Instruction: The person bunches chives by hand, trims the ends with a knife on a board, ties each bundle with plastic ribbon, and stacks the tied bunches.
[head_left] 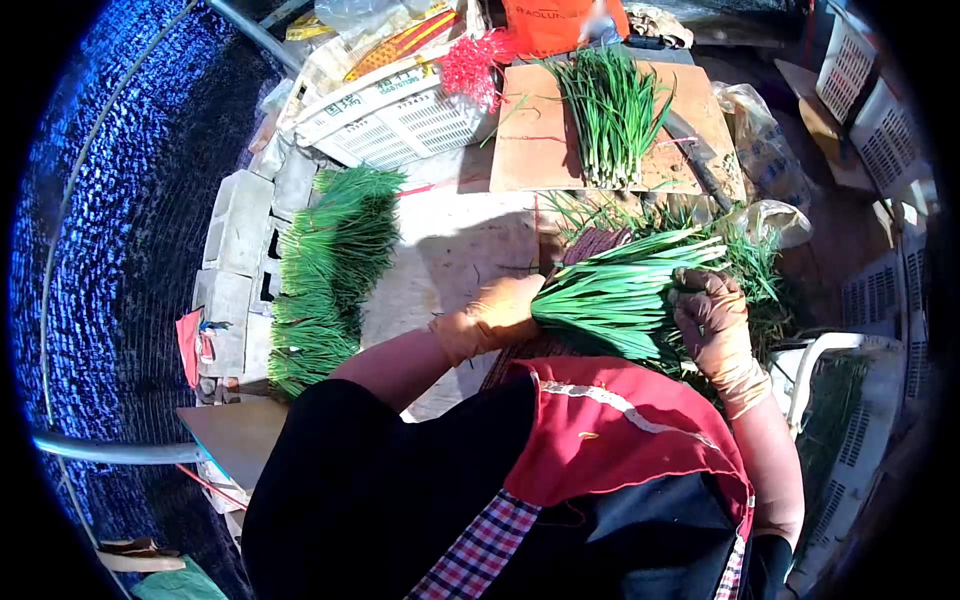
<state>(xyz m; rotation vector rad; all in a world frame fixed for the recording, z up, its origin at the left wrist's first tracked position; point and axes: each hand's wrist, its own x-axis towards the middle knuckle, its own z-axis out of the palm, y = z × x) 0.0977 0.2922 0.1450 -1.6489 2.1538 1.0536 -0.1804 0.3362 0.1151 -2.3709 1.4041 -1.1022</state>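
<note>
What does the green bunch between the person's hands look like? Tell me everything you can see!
The green bunch is many long, thin leaves, with paler ends at the upper right. It lies sideways, loosely fanned, just beyond the red cloth. The left hand holds its left end; the right hand is curled at its right side, perhaps touching it.

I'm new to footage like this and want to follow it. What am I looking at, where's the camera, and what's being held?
No machine works here: it's a person wearing gloves. The single picture comes from a camera on their head, looking forward and down. The left hand holds a bunch of long green leaves; the right hand is curled beside it, its grip unclear. Ahead, another bunch lies on a flat board. More greens form a row along the left of the pale surface.
</note>
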